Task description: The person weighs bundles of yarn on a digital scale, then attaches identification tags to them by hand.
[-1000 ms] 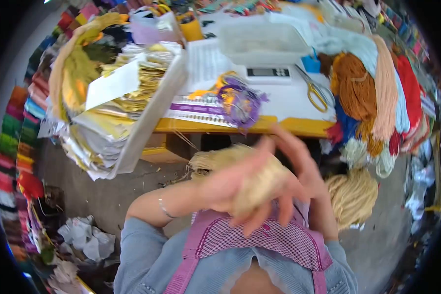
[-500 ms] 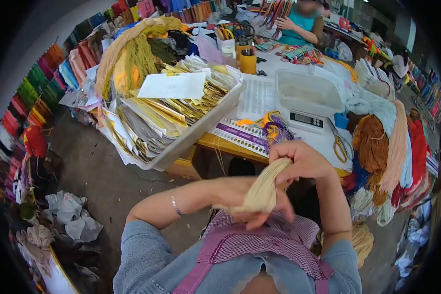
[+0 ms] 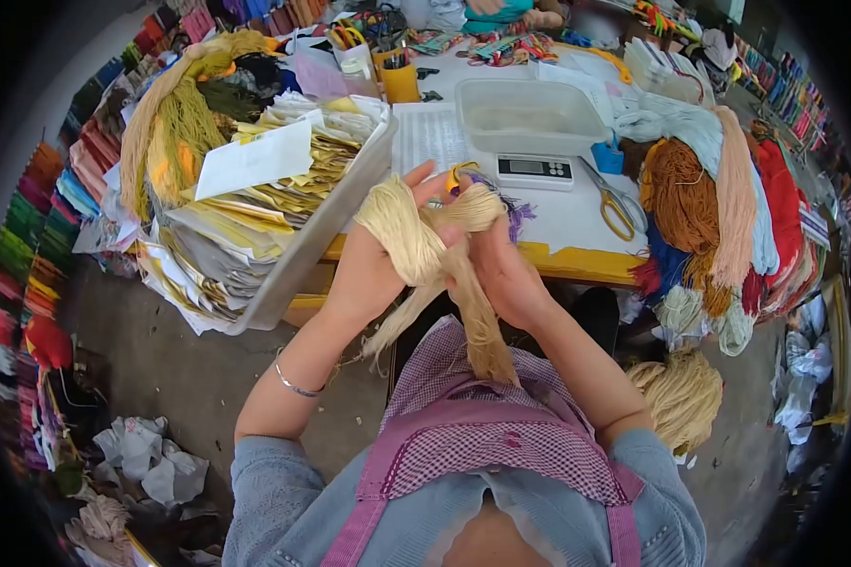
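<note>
A cream skein of yarn [image 3: 399, 227] is in both of my hands, above the near edge of the table. One thick loop of it lies over my left hand [image 3: 361, 274], whose fingers show in part beyond the yarn. My right hand [image 3: 503, 274] grips the other side of the skein, its fingers partly hidden under the strands. Loose ends of the yarn hang down between my wrists over the checked apron [image 3: 501, 444]. Just behind my right hand, purple thread [image 3: 520, 219] lies on the table.
At the left stands a bin [image 3: 336, 213] packed with paper envelopes. A clear plastic tub [image 3: 529, 118], a digital scale [image 3: 535, 172] and scissors [image 3: 617, 210] are on the table. Coloured skeins [image 3: 686, 198] drape over its right edge. A co-worker's hand [image 3: 542, 19] shows across the table.
My hands have moved up and forward toward the table edge. The skein, bunched between them before, now loops over both hands with its ends hanging. The view has shifted.
</note>
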The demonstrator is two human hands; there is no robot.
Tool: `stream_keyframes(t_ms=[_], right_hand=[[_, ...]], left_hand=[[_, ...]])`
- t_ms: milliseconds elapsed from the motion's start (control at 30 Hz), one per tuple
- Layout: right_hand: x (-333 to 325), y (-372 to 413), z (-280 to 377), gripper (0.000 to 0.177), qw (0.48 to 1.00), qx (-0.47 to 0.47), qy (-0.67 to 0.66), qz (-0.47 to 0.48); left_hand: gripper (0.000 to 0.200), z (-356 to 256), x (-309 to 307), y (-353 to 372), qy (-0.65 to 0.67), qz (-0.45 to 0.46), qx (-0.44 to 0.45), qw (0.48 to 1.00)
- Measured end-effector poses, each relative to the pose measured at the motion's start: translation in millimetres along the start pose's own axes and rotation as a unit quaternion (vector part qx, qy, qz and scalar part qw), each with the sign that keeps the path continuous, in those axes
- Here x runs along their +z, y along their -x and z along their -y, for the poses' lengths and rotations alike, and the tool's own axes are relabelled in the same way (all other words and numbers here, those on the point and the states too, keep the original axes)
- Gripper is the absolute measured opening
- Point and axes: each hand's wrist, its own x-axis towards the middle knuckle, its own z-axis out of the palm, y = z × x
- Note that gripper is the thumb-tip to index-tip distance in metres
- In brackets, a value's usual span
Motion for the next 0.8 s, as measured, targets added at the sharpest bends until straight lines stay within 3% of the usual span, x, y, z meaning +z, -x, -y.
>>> stream_keyframes(t_ms=[33, 67, 133, 167, 200, 233, 267, 333, 367, 400, 433, 467, 500, 533, 567, 600, 667, 700, 733, 800], right_hand=[[17.2, -1.7, 6.3, 0.07, 0.967, -0.051, 0.182, -0.172], [3.9, -0.7, 6.1, 0.058, 0.977, -0.056, 0.159, -0.133], [-5.0, -2.7, 2.6, 0.058, 0.969, -0.087, 0.189, -0.134], [-4.8, -1.3, -0.3, 0.057, 0.975, -0.082, 0.152, -0.138], [-5.0, -3.9, 4.2, 0.059, 0.888, -0.11, 0.428, -0.127], [2.5, -0.6, 6.1, 0.063, 0.855, -0.121, 0.49, -0.123], [10.0, 2.6, 8.0, 0.068, 0.816, -0.133, 0.549, -0.121], [19.7, 4.3, 4.4, 0.072, 0.863, -0.146, 0.465, -0.131], [16.2, 6.3, 8.7, 0.054, 0.803, -0.155, 0.548, -0.174], [12.1, 12.4, 12.1, 0.054, 0.802, -0.156, 0.549, -0.175], [8.1, 21.7, 14.2, 0.042, 0.812, -0.095, 0.538, -0.204], [4.7, 29.7, 15.5, 0.035, 0.819, -0.032, 0.523, -0.232], [2.3, 35.0, 16.5, 0.035, 0.82, -0.026, 0.521, -0.234], [-0.5, 38.8, 18.0, 0.032, 0.862, -0.009, 0.437, -0.256], [-4.0, 43.0, 20.4, 0.034, 0.896, 0.009, 0.348, -0.277], [1.3, 52.0, 32.7, 0.032, 0.879, 0.099, 0.37, -0.285], [-8.9, 74.5, 26.1, 0.028, 0.828, -0.023, 0.504, -0.247], [-5.3, 84.3, 35.8, 0.022, 0.84, 0.045, 0.467, -0.274], [-5.8, 90.8, 38.5, 0.023, 0.814, 0.065, 0.519, -0.253], [-11.3, 92.2, 40.6, 0.032, 0.816, 0.067, 0.529, -0.222]], left_hand=[[0.053, 1.3, 1.9, -0.2, 0.001, 0.0, 0.003, 1.0], [0.053, 5.0, 5.3, 1.5, -0.087, -0.001, -0.01, 0.996], [0.052, 13.4, 12.2, 1.9, -0.187, -0.023, 0.008, 0.982], [0.048, 12.5, 17.3, 1.7, -0.246, -0.025, -0.023, 0.969], [0.044, 10.3, 23.1, 1.9, -0.304, -0.029, -0.055, 0.951], [0.036, 18.2, 29.2, 3.2, -0.382, -0.055, -0.015, 0.922], [0.035, 25.3, 33.9, 4.1, -0.363, -0.059, 0.004, 0.93], [0.026, 18.0, 40.8, 0.5, -0.309, -0.079, 0.045, 0.947], [0.026, 18.2, 42.3, -0.7, -0.308, -0.079, 0.049, 0.947], [0.022, 18.5, 43.4, -1.1, -0.328, -0.018, 0.014, 0.945], [0.019, 17.0, 43.8, -1.3, -0.346, 0.045, -0.024, 0.937], [0.017, 13.7, 42.1, -1.5, -0.258, 0.052, -0.043, 0.964], [0.018, 8.5, 39.8, -1.4, -0.153, 0.067, -0.085, 0.982], [0.019, 7.1, 37.9, 0.1, -0.045, 0.079, -0.129, 0.987], [0.018, 18.6, 38.7, 3.9, 0.178, 0.085, -0.165, 0.967], [0.018, 8.0, 27.9, 2.8, 0.267, 0.096, -0.219, 0.933], [0.018, 1.1, -11.8, -2.8, 0.326, 0.024, -0.277, 0.904], [0.017, 4.3, -33.1, -9.0, 0.312, 0.005, -0.244, 0.918], [0.017, 4.9, -31.2, -6.8, 0.311, 0.01, -0.246, 0.918], [0.016, -5.3, -26.9, -9.8, 0.342, 0.008, -0.236, 0.91]])
